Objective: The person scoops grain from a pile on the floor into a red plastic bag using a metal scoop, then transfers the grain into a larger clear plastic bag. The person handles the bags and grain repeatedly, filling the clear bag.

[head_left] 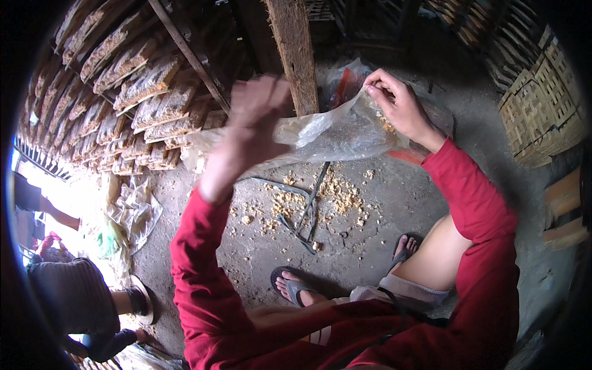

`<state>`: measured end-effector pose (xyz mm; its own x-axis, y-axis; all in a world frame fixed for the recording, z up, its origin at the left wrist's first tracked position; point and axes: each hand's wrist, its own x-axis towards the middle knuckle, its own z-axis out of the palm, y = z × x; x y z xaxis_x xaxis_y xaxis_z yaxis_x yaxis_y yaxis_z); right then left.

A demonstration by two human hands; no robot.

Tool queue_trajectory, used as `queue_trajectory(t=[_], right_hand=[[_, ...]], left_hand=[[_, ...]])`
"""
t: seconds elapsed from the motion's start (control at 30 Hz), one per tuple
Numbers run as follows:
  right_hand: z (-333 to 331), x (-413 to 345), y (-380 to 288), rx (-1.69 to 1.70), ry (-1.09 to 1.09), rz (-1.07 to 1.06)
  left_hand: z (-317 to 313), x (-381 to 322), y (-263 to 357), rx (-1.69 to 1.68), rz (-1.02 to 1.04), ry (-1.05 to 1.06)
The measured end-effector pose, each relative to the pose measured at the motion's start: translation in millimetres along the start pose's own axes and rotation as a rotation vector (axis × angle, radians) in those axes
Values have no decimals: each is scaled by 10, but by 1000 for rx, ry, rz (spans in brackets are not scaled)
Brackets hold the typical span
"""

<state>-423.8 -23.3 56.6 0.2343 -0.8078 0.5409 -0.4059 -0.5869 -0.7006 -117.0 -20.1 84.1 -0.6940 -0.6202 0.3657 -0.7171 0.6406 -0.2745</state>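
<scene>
A clear plastic sheet or bag (340,134) stretches across in front of me above the concrete floor. My right hand (393,99) pinches its upper right corner between thumb and fingers, with yellowish crumbs clinging to the plastic just below. My left hand (259,122), blurred by motion, is over the left part of the plastic with its fingers apart; whether it touches the plastic cannot be told. Yellowish crumbs (340,192) lie scattered on the floor below, around dark flat strips (305,208) of what looks like plastic strapping.
A wooden post (296,60) rises beyond the plastic. Racks of pale, crusted slabs (152,88) fill the left. Woven bamboo trays (541,101) are stacked at the right. Crumpled plastic (134,208) lies at left, near another person (74,296).
</scene>
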Motion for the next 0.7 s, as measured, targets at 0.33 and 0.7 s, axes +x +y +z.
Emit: queue_trajectory(t=[0.33, 0.7], right_hand=[[-237, -109, -49, -428, -41, -56], [130, -210, -152, -376, -320, -57]], left_hand=[[898, 482, 317, -1137, 46, -97], [539, 599, 461, -1213, 109, -311]])
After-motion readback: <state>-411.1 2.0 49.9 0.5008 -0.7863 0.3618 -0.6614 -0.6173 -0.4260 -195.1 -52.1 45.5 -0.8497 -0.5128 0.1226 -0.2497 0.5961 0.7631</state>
